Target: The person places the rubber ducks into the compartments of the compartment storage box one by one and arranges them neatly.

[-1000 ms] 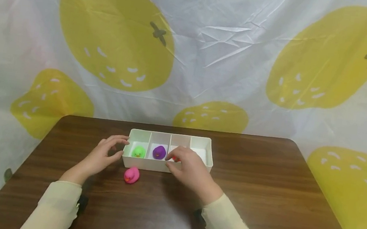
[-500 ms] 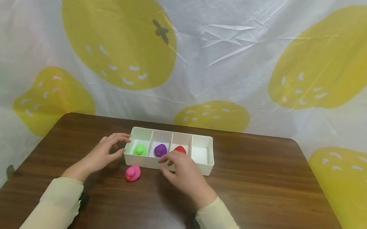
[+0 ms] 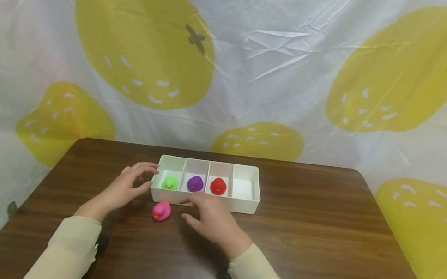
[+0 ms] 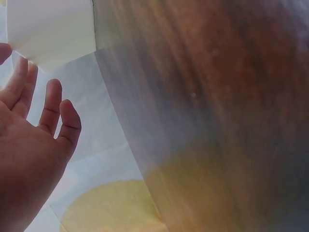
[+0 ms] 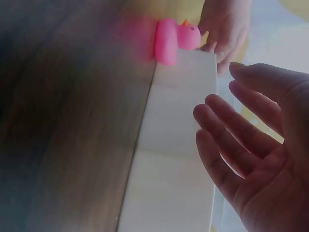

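A white tray with a row of compartments stands on the table. From the left it holds a green rubber duck, a purple rubber duck and a red rubber duck; the rightmost compartment is bare. My left hand is at the tray's left end, fingertips and thumb against it, as the left wrist view also shows at the tray's end. In front of the tray sits a pink rubber duck. My right hand hovers right of it, fingers loosely spread and holding nothing.
The brown wooden table reflects light and runs out to both sides of the tray. Behind it hangs a white cloth printed with large yellow fruit shapes.
My right hand has drawn back from the red duck's compartment and moved left and nearer, toward the pink duck. The red duck now shows fully. My left hand stays at the tray.
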`<state>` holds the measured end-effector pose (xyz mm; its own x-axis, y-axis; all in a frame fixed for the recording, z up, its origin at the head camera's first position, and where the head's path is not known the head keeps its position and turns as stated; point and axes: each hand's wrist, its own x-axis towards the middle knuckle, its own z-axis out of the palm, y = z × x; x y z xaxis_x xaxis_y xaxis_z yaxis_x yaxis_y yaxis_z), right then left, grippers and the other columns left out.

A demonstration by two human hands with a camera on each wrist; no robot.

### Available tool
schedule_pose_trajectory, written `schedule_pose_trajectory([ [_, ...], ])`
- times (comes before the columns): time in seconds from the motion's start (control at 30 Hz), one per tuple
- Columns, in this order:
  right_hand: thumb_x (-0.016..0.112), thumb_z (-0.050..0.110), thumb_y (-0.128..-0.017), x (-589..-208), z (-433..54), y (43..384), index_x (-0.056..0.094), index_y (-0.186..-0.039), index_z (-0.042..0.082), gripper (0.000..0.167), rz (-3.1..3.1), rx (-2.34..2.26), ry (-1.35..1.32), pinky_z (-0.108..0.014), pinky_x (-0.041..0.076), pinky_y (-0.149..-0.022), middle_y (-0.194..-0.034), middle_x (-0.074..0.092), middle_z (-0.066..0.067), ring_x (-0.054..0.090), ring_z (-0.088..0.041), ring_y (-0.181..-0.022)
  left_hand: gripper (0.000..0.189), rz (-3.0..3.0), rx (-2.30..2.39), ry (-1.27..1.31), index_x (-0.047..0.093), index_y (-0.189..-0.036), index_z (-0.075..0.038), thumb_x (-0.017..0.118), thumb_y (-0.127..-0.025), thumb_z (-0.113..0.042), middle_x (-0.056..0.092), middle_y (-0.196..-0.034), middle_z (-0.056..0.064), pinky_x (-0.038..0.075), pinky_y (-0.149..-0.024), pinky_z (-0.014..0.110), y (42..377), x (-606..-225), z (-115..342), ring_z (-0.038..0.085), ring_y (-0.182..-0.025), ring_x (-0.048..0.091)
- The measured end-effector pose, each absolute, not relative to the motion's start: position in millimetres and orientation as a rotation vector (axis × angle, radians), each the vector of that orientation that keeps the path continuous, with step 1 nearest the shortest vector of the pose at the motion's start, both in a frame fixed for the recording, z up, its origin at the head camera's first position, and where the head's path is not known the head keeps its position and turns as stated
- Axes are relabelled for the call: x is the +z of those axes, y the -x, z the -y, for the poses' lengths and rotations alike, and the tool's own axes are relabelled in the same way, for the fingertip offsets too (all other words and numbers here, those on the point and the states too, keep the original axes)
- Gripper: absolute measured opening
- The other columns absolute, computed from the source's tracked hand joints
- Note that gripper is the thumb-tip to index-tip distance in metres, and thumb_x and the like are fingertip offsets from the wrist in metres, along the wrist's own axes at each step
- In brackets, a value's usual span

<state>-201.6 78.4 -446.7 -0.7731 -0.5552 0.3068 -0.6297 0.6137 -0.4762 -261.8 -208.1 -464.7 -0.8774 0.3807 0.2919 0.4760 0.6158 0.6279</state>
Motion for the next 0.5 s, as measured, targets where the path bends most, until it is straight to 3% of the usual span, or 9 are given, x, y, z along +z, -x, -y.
schedule_pose_trajectory([
  [0.27,0.077,0.019,-0.093,-450.6,-65.0,203.0,0.069,-0.127,0.015,0.035,2.687,0.841,-1.08,-0.032,0.053,-0.102,-0.123,0.075,0.001,0.069,-0.017,-0.114,0.032,2.702,-1.102,0.72,0.063,-0.129,-0.008,0.067,-0.098,-0.005,0.054,-0.15,0.013,0.043,-0.091,0.046,261.6,-465.0,208.3,0.03,-0.106,0.053],
  [0.5,0.078,0.018,-0.092,-452.0,-54.2,204.6,0.067,-0.136,0.017,0.045,2.634,0.767,-1.134,-0.029,0.051,-0.105,-0.13,0.072,0.004,0.067,-0.011,-0.121,0.033,2.705,-1.102,0.723,0.063,-0.13,-0.006,0.067,-0.097,-0.004,0.054,-0.15,0.013,0.043,-0.091,0.046,261.0,-463.2,208.0,0.031,-0.106,0.053],
])
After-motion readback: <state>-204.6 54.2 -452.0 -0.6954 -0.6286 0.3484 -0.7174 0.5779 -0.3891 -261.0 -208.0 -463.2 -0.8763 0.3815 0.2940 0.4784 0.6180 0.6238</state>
